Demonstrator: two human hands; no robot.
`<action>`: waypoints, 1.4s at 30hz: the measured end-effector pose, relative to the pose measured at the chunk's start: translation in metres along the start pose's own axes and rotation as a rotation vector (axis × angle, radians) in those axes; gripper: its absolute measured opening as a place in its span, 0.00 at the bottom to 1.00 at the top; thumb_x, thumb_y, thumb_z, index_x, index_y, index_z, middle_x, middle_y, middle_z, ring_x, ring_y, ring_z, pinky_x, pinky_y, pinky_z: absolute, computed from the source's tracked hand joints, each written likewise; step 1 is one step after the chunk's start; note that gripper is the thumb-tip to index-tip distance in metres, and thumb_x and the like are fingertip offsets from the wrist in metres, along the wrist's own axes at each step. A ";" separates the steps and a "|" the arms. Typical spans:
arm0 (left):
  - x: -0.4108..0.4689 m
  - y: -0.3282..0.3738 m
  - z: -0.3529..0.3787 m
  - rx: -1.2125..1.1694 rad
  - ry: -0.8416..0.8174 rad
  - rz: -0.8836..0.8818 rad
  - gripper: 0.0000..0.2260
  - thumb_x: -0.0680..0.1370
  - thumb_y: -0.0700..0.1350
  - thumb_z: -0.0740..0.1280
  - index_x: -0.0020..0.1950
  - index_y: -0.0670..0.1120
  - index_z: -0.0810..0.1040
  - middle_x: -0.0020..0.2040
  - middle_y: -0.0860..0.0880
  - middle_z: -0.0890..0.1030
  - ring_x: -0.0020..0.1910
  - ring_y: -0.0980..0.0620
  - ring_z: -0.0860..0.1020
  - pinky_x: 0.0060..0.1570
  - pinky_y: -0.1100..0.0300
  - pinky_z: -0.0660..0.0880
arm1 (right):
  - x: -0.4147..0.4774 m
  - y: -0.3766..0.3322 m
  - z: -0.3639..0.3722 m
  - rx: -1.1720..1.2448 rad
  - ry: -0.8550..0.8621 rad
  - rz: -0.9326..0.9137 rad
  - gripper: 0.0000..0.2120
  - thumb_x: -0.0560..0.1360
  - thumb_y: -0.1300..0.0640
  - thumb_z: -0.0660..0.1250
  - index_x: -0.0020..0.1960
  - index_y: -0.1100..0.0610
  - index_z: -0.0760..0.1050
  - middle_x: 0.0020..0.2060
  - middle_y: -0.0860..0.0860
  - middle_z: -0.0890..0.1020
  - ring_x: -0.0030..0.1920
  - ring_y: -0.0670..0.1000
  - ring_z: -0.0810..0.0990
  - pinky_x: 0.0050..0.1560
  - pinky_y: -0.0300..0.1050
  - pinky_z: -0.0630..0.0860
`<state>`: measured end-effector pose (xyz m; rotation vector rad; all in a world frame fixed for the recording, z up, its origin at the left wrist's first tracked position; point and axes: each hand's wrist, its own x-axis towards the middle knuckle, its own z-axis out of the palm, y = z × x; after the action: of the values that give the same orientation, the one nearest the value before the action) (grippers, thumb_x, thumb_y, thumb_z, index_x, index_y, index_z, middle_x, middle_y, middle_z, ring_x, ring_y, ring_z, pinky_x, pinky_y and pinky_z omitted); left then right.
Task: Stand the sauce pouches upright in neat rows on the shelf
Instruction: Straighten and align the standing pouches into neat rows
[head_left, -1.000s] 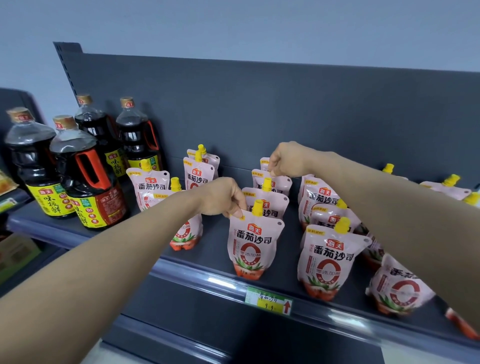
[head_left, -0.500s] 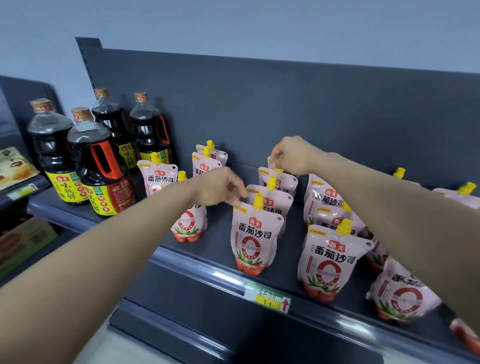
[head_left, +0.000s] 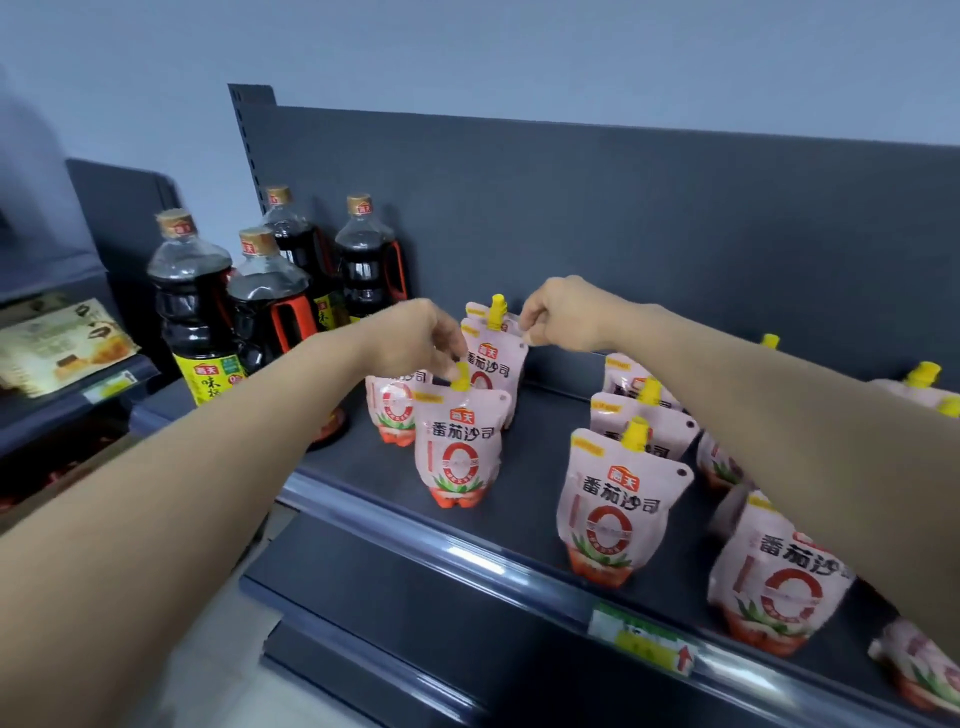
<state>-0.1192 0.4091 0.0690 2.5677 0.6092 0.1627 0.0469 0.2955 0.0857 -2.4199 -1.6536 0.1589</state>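
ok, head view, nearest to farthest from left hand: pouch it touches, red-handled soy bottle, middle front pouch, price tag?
1. Pink yellow-capped sauce pouch: under left hand, cap pinched.
2. Dark red-handled soy bottle: just left.
3. Middle front pink pouch: right.
4. Green-yellow price tag: shelf rail, far right.

Both my bare forearms reach forward and converge, the left from the lower left, the right from the right edge. My left hand (head_left: 415, 338) hangs knuckles-up, fingers curled down and pinching the spout of the front pouch (head_left: 457, 452). My right hand (head_left: 563, 314) is curled close beside it, fingertips nipping the top corner of the rear pouch (head_left: 493, 364).
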 end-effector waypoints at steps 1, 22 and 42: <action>0.002 -0.007 0.001 0.012 -0.041 0.010 0.08 0.72 0.40 0.73 0.50 0.45 0.81 0.38 0.53 0.79 0.38 0.56 0.75 0.36 0.70 0.69 | 0.009 -0.008 0.003 0.006 -0.011 -0.002 0.11 0.76 0.59 0.67 0.56 0.60 0.81 0.52 0.56 0.84 0.55 0.56 0.81 0.59 0.50 0.77; 0.007 -0.097 -0.006 -0.058 -0.163 0.051 0.04 0.73 0.35 0.70 0.44 0.38 0.84 0.34 0.45 0.81 0.40 0.51 0.79 0.51 0.55 0.77 | 0.104 -0.078 0.067 -0.044 -0.261 0.101 0.04 0.75 0.54 0.67 0.47 0.52 0.80 0.37 0.49 0.79 0.42 0.49 0.76 0.41 0.41 0.74; 0.033 -0.058 0.027 -0.126 -0.233 0.085 0.06 0.75 0.34 0.68 0.50 0.36 0.83 0.42 0.46 0.82 0.40 0.53 0.79 0.42 0.60 0.81 | 0.051 0.002 0.042 -0.038 -0.369 0.257 0.16 0.75 0.62 0.67 0.32 0.57 0.65 0.33 0.52 0.73 0.36 0.52 0.83 0.32 0.39 0.73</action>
<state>-0.1060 0.4572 0.0176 2.4447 0.3902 -0.0673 0.0586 0.3474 0.0462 -2.7533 -1.4724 0.6550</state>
